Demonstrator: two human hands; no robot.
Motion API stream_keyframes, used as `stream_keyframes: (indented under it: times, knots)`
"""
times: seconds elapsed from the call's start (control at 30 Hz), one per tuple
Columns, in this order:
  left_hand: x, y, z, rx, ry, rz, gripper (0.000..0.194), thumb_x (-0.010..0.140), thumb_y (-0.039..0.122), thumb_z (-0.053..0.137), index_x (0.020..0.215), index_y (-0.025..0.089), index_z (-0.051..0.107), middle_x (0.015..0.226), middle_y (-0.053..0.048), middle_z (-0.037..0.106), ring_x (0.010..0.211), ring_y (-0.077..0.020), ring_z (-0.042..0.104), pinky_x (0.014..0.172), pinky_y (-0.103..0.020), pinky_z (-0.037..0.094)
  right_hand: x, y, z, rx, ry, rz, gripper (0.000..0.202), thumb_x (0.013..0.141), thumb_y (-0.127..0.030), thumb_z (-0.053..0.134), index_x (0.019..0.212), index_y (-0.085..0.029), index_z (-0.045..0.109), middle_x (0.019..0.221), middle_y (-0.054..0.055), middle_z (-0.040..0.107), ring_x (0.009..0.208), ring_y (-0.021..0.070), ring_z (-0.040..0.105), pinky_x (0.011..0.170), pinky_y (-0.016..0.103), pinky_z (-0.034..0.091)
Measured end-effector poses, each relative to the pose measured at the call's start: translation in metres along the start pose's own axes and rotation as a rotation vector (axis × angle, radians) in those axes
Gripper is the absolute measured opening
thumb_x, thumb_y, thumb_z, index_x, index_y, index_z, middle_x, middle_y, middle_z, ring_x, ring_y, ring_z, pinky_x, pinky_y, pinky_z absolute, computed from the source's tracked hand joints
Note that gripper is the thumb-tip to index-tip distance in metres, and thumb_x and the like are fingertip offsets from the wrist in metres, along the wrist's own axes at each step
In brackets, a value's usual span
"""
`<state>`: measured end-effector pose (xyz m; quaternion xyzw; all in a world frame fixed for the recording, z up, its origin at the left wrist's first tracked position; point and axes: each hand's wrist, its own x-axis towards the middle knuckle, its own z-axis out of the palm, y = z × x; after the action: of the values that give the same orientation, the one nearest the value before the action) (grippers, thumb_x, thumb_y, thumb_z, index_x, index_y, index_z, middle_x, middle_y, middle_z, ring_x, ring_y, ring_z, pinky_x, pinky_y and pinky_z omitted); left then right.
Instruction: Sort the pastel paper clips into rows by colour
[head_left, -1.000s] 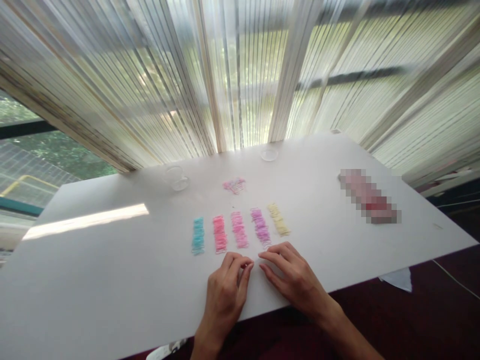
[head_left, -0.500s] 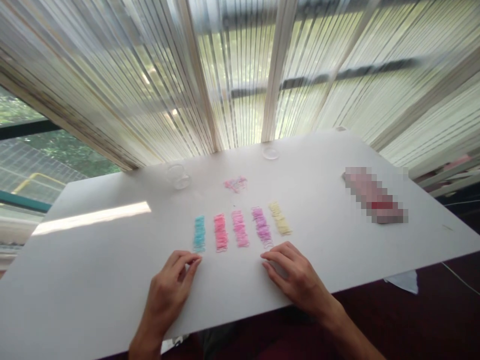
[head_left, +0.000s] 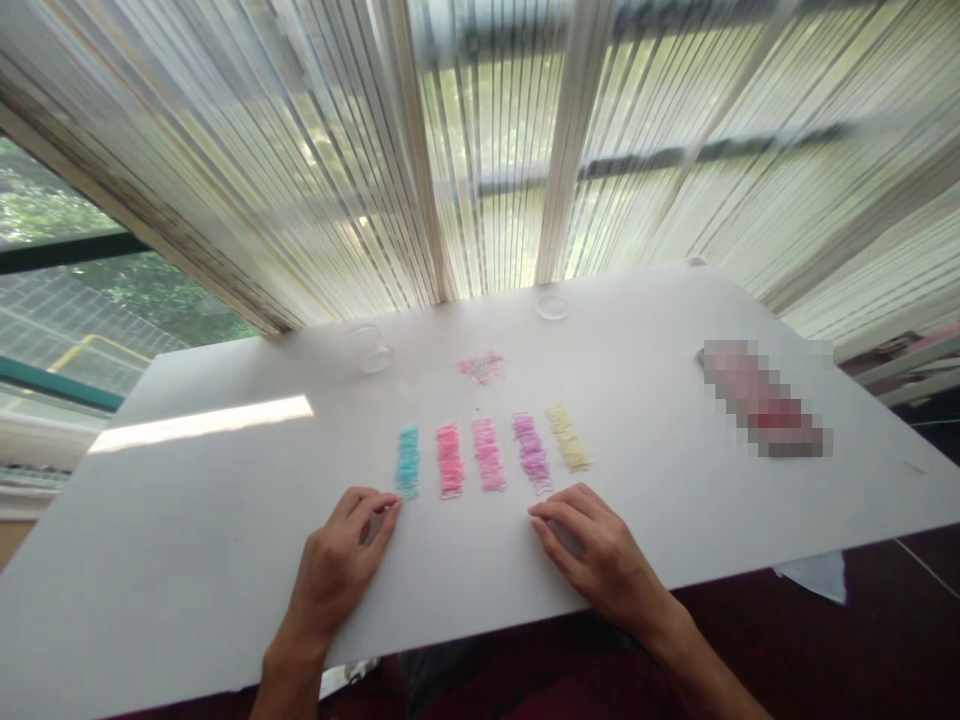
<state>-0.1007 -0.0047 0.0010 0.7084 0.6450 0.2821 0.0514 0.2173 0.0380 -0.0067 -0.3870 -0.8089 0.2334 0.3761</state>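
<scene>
Small thin coloured pieces that look like paper clips are laid in upright columns on the white table point(head_left: 247, 540). From left to right run a blue column point(head_left: 407, 462), a red column point(head_left: 450, 460), a pink column point(head_left: 488, 455), a purple column point(head_left: 532, 453) and a yellow column point(head_left: 568, 437). My left hand point(head_left: 341, 550) has thumb and forefinger pinched at the lower end of the blue column; whatever lies between the tips is too small to make out. Below the purple column rests my right hand point(head_left: 589, 545), thumb and fingers slightly apart, holding nothing.
A loose pile of mixed pink and pale pieces point(head_left: 482, 367) lies behind the columns. Two clear items, a round container point(head_left: 371, 350) and a shallow dish point(head_left: 553, 307), stand near the back edge. A blurred-out pinkish oblong point(head_left: 761, 395) lies on the right. String curtains hang behind.
The view has shifted slightly, moving the table's contents a little rightward. My left fingertips have moved up slightly against the lower end of the blue column. My right hand stays nearly still.
</scene>
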Motion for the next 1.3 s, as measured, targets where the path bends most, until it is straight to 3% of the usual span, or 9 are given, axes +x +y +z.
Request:
stream_keyframes:
  times: [0.3, 0.67, 1.07, 1.3]
  knots:
    - [-0.0020, 0.0014, 0.0021, 0.029, 0.036, -0.010, 0.029, 0.101, 0.044, 0.057, 0.098, 0.021, 0.075, 0.092, -0.003, 0.070, 0.059, -0.0105, 0.060, 0.057, -0.022, 0.053, -0.0007, 0.0008, 0.0007, 0.023, -0.007, 0.011, 0.014, 0.102, -0.016, 0.057, 0.106, -0.024, 0.068, 0.091, 0.005, 0.071, 0.086, 0.0213, 0.068, 0.076, 0.036, 0.061]
    - [-0.0018, -0.0007, -0.0006, 0.008, 0.002, 0.049, 0.028, 0.104, 0.040, 0.055, 0.096, 0.022, 0.074, 0.091, -0.001, 0.071, 0.075, -0.0133, 0.071, 0.066, -0.021, 0.056, 0.0006, 0.0003, 0.0001, 0.046, -0.019, 0.022, 0.015, 0.102, -0.015, 0.058, 0.106, -0.023, 0.068, 0.091, 0.004, 0.071, 0.086, 0.0208, 0.068, 0.076, 0.035, 0.060]
    - [0.0046, 0.0033, 0.0073, 0.121, 0.136, 0.110, 0.020, 0.104, 0.034, 0.058, 0.098, 0.020, 0.072, 0.091, -0.001, 0.069, 0.066, -0.0110, 0.066, 0.059, -0.020, 0.052, -0.0012, 0.0023, 0.0014, 0.066, -0.019, 0.030, 0.013, 0.102, -0.015, 0.058, 0.106, -0.023, 0.068, 0.092, 0.005, 0.070, 0.087, 0.0212, 0.067, 0.078, 0.035, 0.057]
    - [0.0045, 0.0032, 0.0081, 0.053, 0.116, 0.077, 0.021, 0.100, 0.037, 0.061, 0.100, 0.019, 0.073, 0.093, -0.002, 0.068, 0.056, -0.0092, 0.057, 0.055, -0.022, 0.051, -0.0007, 0.0028, 0.0025, 0.088, -0.010, 0.038, 0.014, 0.102, -0.016, 0.057, 0.103, -0.024, 0.069, 0.092, 0.004, 0.070, 0.087, 0.0214, 0.067, 0.078, 0.034, 0.056]
